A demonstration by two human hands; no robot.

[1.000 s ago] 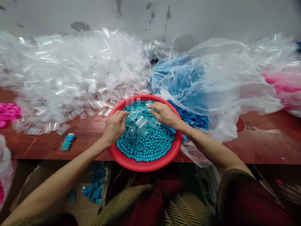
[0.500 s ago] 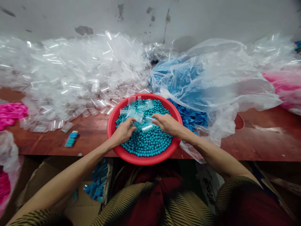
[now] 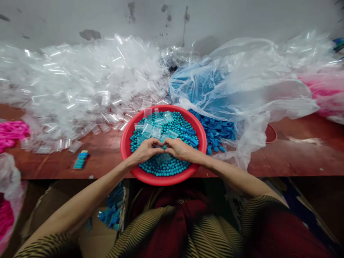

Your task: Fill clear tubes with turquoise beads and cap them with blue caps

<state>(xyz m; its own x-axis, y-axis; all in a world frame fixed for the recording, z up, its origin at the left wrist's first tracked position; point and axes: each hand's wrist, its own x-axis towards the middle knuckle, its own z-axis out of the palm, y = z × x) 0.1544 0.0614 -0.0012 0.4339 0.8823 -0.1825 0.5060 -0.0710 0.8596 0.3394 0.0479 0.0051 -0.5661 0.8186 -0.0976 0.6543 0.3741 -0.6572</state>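
Observation:
A red basin (image 3: 124, 143) full of turquoise beads (image 3: 168, 168) stands at the table's front edge. Over the beads my left hand (image 3: 147, 149) and my right hand (image 3: 177, 148) meet, fingertips pinched together. Whatever is between the fingers is too small and covered to make out. Several clear plastic sleeves (image 3: 147, 129) lie on the beads just beyond my fingers. Inside the basin's right side rest a few blue plastic pieces (image 3: 188, 132), close to my right hand.
Behind the basin spreads a big heap of clear sleeves (image 3: 80, 89). A clear bag (image 3: 242, 82) covers blue pieces (image 3: 217, 129) at the right. Pink pieces (image 3: 12, 134) lie far left, near a bead-filled sleeve (image 3: 80, 159). Below the table is a cardboard box (image 3: 96, 233).
My hands, apart over the sleeves before, have come together nearer the basin's front. A few blue pieces now lie on the beads at right. The bag's lower edge beside the basin has shifted.

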